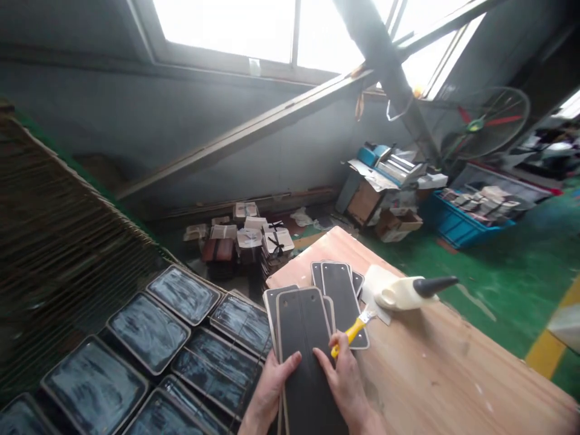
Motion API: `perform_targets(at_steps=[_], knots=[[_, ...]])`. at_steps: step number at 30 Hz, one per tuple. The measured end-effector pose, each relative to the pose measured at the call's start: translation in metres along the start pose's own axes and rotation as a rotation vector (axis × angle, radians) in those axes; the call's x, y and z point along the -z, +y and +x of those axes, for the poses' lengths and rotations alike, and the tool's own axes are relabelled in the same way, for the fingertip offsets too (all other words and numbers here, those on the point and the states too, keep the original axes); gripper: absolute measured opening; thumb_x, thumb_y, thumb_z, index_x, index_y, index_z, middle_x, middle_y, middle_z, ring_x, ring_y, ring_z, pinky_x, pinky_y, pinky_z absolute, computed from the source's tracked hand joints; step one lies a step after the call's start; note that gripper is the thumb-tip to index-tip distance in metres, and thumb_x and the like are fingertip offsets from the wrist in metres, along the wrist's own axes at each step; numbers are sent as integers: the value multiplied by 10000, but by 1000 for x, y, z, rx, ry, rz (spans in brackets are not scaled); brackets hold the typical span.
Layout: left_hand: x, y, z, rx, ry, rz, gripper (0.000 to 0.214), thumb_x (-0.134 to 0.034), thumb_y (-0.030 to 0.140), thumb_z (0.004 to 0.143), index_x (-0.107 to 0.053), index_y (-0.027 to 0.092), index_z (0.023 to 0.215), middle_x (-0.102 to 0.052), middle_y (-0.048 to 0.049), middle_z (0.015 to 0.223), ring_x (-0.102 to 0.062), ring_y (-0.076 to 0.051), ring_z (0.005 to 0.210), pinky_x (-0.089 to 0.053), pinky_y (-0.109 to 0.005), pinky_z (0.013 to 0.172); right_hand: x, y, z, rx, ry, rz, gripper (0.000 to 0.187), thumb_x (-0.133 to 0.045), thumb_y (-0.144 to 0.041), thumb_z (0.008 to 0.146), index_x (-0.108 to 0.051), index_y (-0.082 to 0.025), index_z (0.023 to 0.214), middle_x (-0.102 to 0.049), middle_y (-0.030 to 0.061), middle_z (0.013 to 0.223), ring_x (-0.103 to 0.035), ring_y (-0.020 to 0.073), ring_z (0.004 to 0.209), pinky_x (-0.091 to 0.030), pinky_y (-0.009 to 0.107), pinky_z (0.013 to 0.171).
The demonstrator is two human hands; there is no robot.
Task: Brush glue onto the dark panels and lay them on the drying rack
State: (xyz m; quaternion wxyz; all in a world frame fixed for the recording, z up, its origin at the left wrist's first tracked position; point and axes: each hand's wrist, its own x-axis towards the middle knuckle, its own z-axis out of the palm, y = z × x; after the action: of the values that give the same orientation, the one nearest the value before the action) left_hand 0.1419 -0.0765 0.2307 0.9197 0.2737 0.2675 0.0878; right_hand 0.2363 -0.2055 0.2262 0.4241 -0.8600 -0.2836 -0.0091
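Observation:
My left hand (270,386) grips the left edge of a few dark rectangular panels (304,338) with pale rims, its thumb lying on the top one. The top panel has rounded corners, small holes near its far end and a line down its middle. My right hand (347,377) is closed around a yellow-handled paintbrush (351,336), and its thumb presses on the panel's right side. The brush's pale bristles point away to the right. Beyond the hands, more dark panels (339,290) lie on the wooden table (430,374). A cream bottle with a black nozzle (408,292) lies on its side there.
On the left, several dark panels with whitish smears (147,329) lie on a rack; a slatted screen (58,254) rises behind them. Tied stacks of pieces (274,244) stand on the floor. Farther right are a blue crate (471,223), a cardboard box (397,225) and a fan (492,124).

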Motion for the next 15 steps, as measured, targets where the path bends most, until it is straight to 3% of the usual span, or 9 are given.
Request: perform_targets(at_steps=[4,8,12,15], knots=[[-39,0,43,-17,-89,138,687,-766,277,694,-474,122,1297,-652,-200,1145,-643,-339,1006,-517,-463,883,34,28,20,-17,80,-75,268,-459,-485,917,-414,-226,971,-584,64,942,-606,200,733,-507,323,652],[-67,-18,115,-43,-135,315,655,-755,326,697,-499,95,1254,-647,-211,1139,-650,-321,978,-524,-448,860,68,61,30,-20,113,-151,247,-436,-461,933,-429,-222,996,-537,127,1179,-597,242,940,-505,374,765],[-67,-51,182,-202,92,636,739,-818,249,587,-497,146,1246,-654,-160,1126,-633,-298,1012,-496,-442,901,87,98,21,-45,73,-168,257,-424,-423,946,-445,-229,1112,-579,95,1062,-599,243,910,-517,391,759],[-58,-68,206,-321,206,815,757,-812,199,574,-480,173,1253,-633,-135,1164,-611,-275,1056,-466,-427,947,91,122,11,-43,4,-148,285,-417,-392,953,-434,-232,1189,-598,79,997,-609,239,875,-534,390,749]])
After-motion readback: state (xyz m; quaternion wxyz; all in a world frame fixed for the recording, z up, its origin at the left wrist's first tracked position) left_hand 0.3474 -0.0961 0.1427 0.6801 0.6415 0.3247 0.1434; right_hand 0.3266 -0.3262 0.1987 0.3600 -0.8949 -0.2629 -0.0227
